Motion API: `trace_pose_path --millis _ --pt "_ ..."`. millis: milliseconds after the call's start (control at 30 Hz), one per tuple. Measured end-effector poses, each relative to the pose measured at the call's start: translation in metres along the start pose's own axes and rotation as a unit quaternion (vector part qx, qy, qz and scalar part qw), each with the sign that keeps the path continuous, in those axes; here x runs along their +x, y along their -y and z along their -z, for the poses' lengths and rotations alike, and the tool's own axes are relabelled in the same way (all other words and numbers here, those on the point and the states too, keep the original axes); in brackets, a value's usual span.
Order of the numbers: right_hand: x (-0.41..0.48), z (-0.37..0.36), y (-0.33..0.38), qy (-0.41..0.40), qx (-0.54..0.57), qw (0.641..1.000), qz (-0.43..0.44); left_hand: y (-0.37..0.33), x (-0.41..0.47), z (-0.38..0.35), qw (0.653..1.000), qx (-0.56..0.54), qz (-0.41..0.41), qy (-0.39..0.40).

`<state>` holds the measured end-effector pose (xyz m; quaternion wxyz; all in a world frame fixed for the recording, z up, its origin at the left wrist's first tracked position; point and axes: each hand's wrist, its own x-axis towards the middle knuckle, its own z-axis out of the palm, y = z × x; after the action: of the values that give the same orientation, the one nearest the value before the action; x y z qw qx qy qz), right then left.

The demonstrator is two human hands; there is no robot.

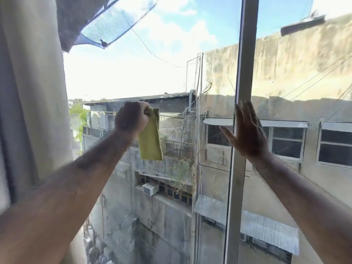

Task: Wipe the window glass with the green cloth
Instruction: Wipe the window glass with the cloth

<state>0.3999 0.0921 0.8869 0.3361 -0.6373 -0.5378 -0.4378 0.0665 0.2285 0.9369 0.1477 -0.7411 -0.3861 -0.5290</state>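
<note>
My left hand (pixel 131 118) is raised in front of the window and is shut on the top edge of the green cloth (pixel 150 140), which hangs folded below my fist. My right hand (pixel 245 130) is open with its fingers spread, its palm resting against the white vertical window frame (pixel 245 54). The window glass (pixel 304 88) to the right of that frame shows faint reflections. The area to the left of the frame, behind the cloth, shows the outdoors sharply; I cannot tell whether glass covers it.
A pale curtain (pixel 34 92) hangs along the left side. Outside are grey concrete buildings (pixel 167 206), an air conditioner unit (pixel 150 188), wires and a blue net (pixel 110 25) overhead.
</note>
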Motion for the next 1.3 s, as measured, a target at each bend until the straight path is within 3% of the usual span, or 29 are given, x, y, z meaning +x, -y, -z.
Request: trace_pose_path --millis 133,300,467,600,667,767,833,900,967,1033,1067,1133,1200,1233,1300 --pt "0.005 -0.03 -0.013 -0.004 -0.001 0.999 -0.033 0.009 0.016 -0.022 0.997 0.036 0.032 -0.061" --pt "0.002 -0.06 -0.009 -0.061 -0.026 0.996 -0.053 0.019 0.001 -0.071 0.986 -0.093 0.038 -0.136" --pt "0.005 -0.079 -0.014 -0.111 -0.038 0.992 -0.054 0.046 -0.039 -0.128 0.989 -0.053 -0.056 -0.128" --pt "0.004 -0.083 -0.018 -0.14 -0.041 0.988 -0.044 0.014 0.02 -0.132 0.973 -0.057 0.036 -0.22" --pt "0.003 -0.083 -0.018 -0.145 -0.045 0.988 -0.039 -0.022 0.047 -0.134 0.97 -0.055 0.034 -0.233" --pt "0.003 -0.082 -0.017 -0.143 -0.047 0.988 -0.037 -0.072 0.046 -0.158 0.971 -0.01 -0.118 -0.206" --pt "0.002 -0.082 -0.017 -0.146 -0.052 0.987 -0.036 -0.086 0.015 -0.18 0.954 0.017 -0.249 -0.166" --pt "0.001 -0.082 -0.017 -0.152 -0.047 0.987 -0.03 -0.076 -0.029 -0.193 0.927 0.055 -0.355 -0.105" --pt "0.001 -0.082 -0.018 -0.155 -0.036 0.987 -0.025 -0.043 -0.064 -0.193 0.906 0.09 -0.411 -0.055" --pt "0.001 -0.082 -0.018 -0.154 -0.034 0.987 -0.03 -0.007 -0.072 -0.184 0.916 0.097 -0.382 -0.072" --pt "0.001 -0.082 -0.018 -0.154 -0.035 0.987 -0.032 0.007 -0.066 -0.178 0.935 0.095 -0.327 -0.102" --pt "0.001 -0.082 -0.018 -0.15 -0.036 0.988 -0.03 0.013 -0.037 -0.162 0.973 0.065 -0.155 -0.16" --pt "0.001 -0.081 -0.018 -0.144 -0.032 0.989 -0.029 -0.005 0.003 -0.145 0.977 0.007 -0.023 -0.21" --pt "0.001 -0.081 -0.018 -0.142 -0.03 0.989 -0.028 -0.019 0.019 -0.14 0.975 -0.015 0.001 -0.221" --pt "0.002 -0.082 -0.018 -0.144 -0.028 0.989 -0.028 -0.046 0.035 -0.145 0.974 -0.005 -0.031 -0.224"
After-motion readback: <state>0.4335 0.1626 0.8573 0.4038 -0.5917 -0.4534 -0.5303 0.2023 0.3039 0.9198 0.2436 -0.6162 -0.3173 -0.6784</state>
